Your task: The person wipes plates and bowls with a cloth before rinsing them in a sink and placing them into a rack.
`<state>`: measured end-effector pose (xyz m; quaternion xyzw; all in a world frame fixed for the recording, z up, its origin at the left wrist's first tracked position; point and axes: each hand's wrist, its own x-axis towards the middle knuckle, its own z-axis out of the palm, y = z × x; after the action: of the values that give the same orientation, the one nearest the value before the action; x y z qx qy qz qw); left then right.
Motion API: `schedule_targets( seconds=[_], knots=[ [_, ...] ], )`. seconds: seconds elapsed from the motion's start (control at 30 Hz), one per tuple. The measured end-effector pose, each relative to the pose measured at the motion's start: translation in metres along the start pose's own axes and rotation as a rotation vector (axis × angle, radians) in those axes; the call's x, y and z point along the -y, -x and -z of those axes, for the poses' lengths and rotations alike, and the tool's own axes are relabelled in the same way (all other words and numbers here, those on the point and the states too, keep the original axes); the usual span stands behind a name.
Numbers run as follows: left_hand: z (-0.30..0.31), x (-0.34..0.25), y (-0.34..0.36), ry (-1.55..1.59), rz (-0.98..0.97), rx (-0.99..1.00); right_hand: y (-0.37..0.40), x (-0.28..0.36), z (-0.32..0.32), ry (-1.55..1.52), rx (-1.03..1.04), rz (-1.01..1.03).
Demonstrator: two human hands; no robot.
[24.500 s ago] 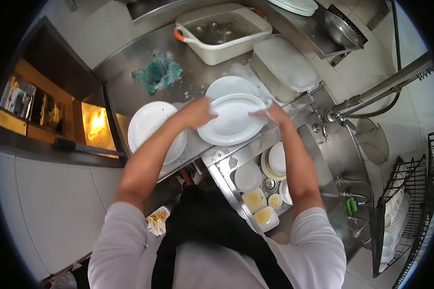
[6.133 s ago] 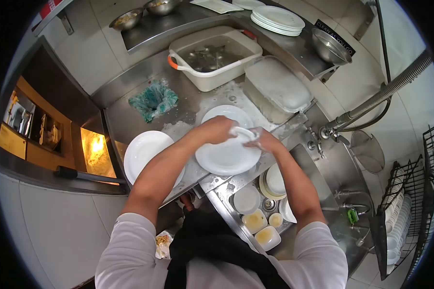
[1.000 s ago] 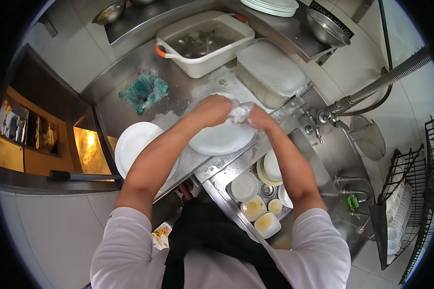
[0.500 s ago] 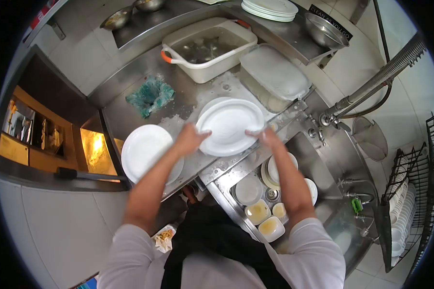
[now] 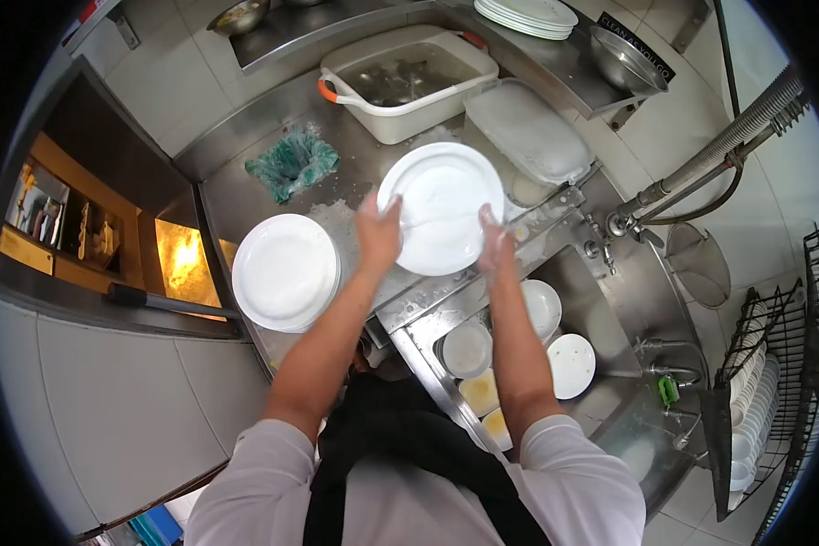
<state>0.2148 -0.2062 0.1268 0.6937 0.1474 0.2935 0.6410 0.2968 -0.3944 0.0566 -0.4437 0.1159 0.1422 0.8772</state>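
Note:
A white plate (image 5: pixel 441 205) faces me over the steel counter, between my two hands. My left hand (image 5: pixel 379 229) grips its left edge, thumb on the front face and the other fingers mostly hidden behind. On the opposite edge my right hand (image 5: pixel 495 244) is closed in the same way, slightly blurred. Left of my left forearm stands a stack of white plates (image 5: pixel 284 273). Further back lies a crumpled green netting-like cloth (image 5: pixel 293 164), with suds on the metal around it.
Behind are a tub (image 5: pixel 409 82) of murky water with utensils and a translucent container (image 5: pixel 528 132). The sink on the right holds bowls (image 5: pixel 540 308) and a small plate (image 5: pixel 571 366). A spray hose (image 5: pixel 701 150) hangs above it; a dish rack (image 5: pixel 760 400) stands far right.
Both hands have tilted the plate up so its face shows rounder, and it sits a little higher in view. The camera view has shifted slightly.

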Motion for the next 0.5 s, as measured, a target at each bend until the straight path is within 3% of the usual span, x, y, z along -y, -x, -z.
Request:
schedule_targets(
  seconds=[0.07,0.17,0.23,0.3,0.37,0.43,0.47,0.5],
  knots=[
    [-0.001,0.012,0.029,0.071,0.248,-0.090,0.022,-0.033,-0.010,-0.098,-0.051,-0.108],
    [-0.011,0.023,0.060,-0.007,0.271,-0.180,0.051,-0.065,-0.038,-0.071,-0.099,-0.283],
    [-0.001,0.013,0.053,0.066,0.379,-0.199,0.050,-0.070,-0.044,0.003,-0.035,-0.223],
    [0.026,0.004,0.035,-0.120,0.511,-0.143,0.054,-0.057,-0.055,0.081,0.033,-0.173],
    [0.054,0.034,0.019,0.075,0.306,-0.241,0.044,-0.007,-0.061,0.896,0.218,0.171],
    [0.092,0.029,0.011,0.191,0.337,-0.324,-0.011,0.005,-0.039,0.965,-0.060,0.510],
    [0.113,0.024,0.010,0.232,0.326,-0.342,-0.010,0.042,-0.045,0.978,-0.072,0.619],
    [0.134,0.018,0.014,0.270,0.315,-0.366,-0.064,0.045,-0.014,1.188,-0.240,0.999]
  ],
)
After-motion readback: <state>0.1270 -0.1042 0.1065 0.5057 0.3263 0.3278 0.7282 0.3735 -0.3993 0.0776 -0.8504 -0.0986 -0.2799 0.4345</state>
